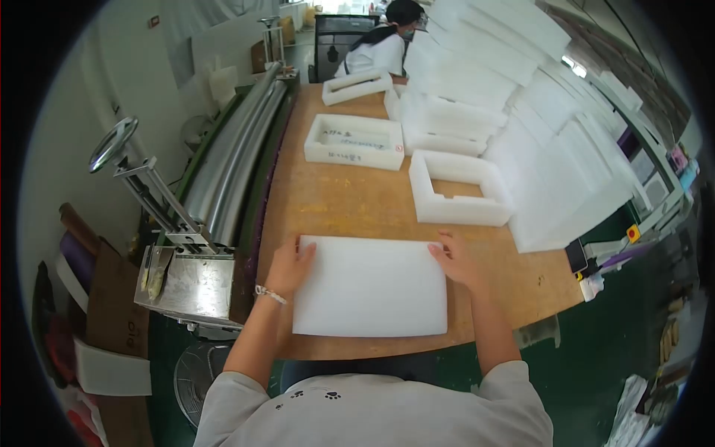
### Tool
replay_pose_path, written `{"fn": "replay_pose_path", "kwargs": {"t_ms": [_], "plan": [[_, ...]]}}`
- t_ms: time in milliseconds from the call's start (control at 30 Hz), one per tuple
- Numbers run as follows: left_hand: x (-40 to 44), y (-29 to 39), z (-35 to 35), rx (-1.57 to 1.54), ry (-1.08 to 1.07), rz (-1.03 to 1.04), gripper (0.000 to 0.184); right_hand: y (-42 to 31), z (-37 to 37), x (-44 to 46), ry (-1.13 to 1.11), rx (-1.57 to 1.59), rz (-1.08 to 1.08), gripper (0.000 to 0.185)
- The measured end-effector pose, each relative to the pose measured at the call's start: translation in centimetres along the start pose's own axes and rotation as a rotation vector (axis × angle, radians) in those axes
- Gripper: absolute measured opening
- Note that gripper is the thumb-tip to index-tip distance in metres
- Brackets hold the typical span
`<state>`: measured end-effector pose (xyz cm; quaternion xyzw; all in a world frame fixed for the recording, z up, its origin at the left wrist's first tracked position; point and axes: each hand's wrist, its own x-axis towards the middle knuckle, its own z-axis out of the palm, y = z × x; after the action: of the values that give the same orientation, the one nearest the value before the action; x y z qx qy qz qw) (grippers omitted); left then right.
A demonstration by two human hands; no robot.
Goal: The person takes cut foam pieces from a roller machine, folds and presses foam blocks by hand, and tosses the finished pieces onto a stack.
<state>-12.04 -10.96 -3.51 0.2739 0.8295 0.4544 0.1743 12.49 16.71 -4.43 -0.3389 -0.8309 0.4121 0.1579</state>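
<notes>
A white rectangular foam sheet (371, 287) lies flat on the wooden table (320, 208), close to its front edge. My left hand (292, 265) grips the sheet at its far left corner, thumb on top and fingers along the side. At the far right corner my right hand (456, 261) holds it the same way. The undersides of both hands' fingers are hidden. Ahead of my right hand stands a white foam frame (424, 192) with an open middle. Farther back is a foam frame with handwriting (354, 156).
Tall stacks of white foam sheets (566, 179) fill the table's right side. A smaller foam frame (357, 87) sits at the back, near a seated person (380, 56). Along the left runs a machine with metal rollers (242, 164) and a handwheel (113, 141).
</notes>
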Motion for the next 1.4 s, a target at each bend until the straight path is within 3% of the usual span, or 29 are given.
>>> {"fn": "replay_pose_path", "kwargs": {"t_ms": [33, 100, 200, 267, 333, 433, 600, 767, 933, 967, 1100, 1167, 1267, 1400], "plan": [[0.5, -0.6, 0.7, -0.01, 0.028, 0.005, 0.037, 0.2, 0.6, 0.8, -0.016, -0.207, -0.126, 0.031], [0.7, -2.0, 2.2, 0.331, 0.186, 0.282, 0.03, 0.4, 1.4, 1.7, -0.039, -0.611, -0.347, 0.034], [2.1, -1.8, 2.7, 0.435, 0.1, 0.371, 0.028, -3.3, 4.2, 1.8, -0.133, -0.71, -0.364, 0.04], [2.8, -1.6, 3.0, 0.536, 0.006, 0.462, 0.027, -4.3, 7.1, 2.2, -0.095, -0.611, -0.426, 0.038], [3.1, -1.8, 3.3, 0.526, 0.029, 0.48, 0.027, -6.0, 9.1, 3.0, -0.127, -0.825, -0.578, 0.035], [3.1, -2.4, 3.7, 0.512, 0.079, 0.528, 0.027, -7.1, 12.5, 3.8, -0.047, -0.654, -0.525, 0.035], [3.1, -2.9, 3.8, 0.481, 0.117, 0.553, 0.027, -8.5, 14.1, 4.5, -0.114, -0.708, -0.443, 0.035], [3.0, -3.0, 3.7, 0.465, 0.124, 0.538, 0.028, -8.0, 10.7, 3.4, -0.138, -0.751, -0.519, 0.033], [3.0, -3.3, 3.6, 0.412, 0.113, 0.519, 0.03, -2.5, 7.5, 3.3, 0.132, -0.6, -0.685, 0.037], [2.9, -3.2, 3.6, 0.405, 0.116, 0.515, 0.03, -1.9, 6.6, 3.0, 0.128, -0.606, -0.688, 0.037], [2.3, -2.5, 2.8, 0.289, 0.042, 0.309, 0.032, -0.1, 4.0, 1.7, 0.078, -0.301, -0.079, 0.037], [2.4, -2.2, 2.8, 0.265, 0.047, 0.299, 0.032, -0.3, 4.0, 1.8, 0.102, -0.117, 0.043, 0.036], [2.4, -1.3, 3.5, 0.214, 0.034, 0.271, 0.033, -2.9, 3.9, 3.3, 0.059, -0.106, -0.016, 0.038], [3.1, -1.9, 4.4, 0.247, 0.121, 0.209, 0.037, -3.8, 2.6, 6.4, -0.019, -0.328, -0.123, 0.035]]}}
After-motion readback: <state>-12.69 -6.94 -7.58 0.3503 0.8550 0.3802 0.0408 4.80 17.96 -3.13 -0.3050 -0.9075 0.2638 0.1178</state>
